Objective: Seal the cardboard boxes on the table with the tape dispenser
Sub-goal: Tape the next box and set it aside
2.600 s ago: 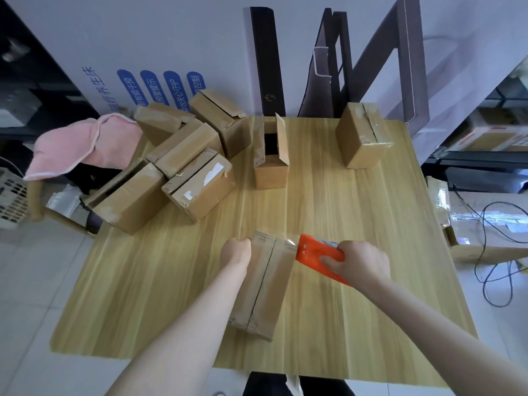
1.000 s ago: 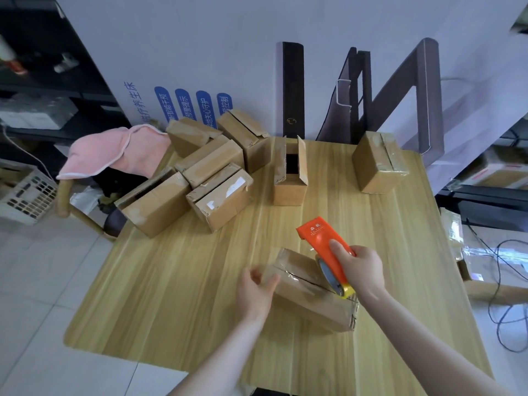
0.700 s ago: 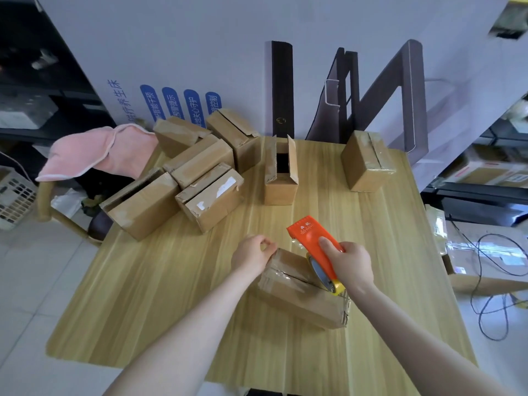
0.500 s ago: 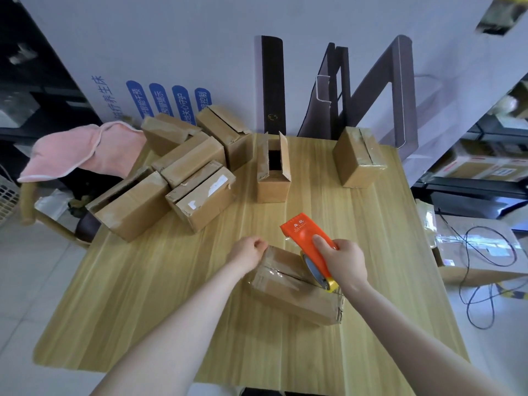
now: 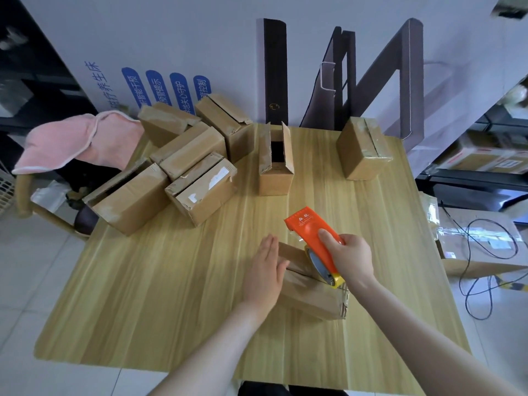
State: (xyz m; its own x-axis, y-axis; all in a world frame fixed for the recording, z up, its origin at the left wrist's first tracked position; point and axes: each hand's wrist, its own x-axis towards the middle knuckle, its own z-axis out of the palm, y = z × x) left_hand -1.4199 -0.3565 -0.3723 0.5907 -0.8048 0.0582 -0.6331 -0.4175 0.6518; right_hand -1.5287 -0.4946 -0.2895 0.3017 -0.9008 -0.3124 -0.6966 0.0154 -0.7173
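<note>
Near desk (image 5: 171,281) front edge: cardboard box (image 5: 311,298), long axis lying 10-to-4 o'clock. Left hand (image 5: 264,274) flat, fingers straight, pressing its 10 o'clock end. Right hand (image 5: 354,260) wrapped round tape dispenser (image 5: 310,232), seated on box top mid-length. Likely pull toward 4 o'clock, right hand nearer.

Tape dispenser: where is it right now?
In the head view the tape dispenser sits right of centre, gripped by the right hand and held on top of the box that the flat left hand touches.
</note>
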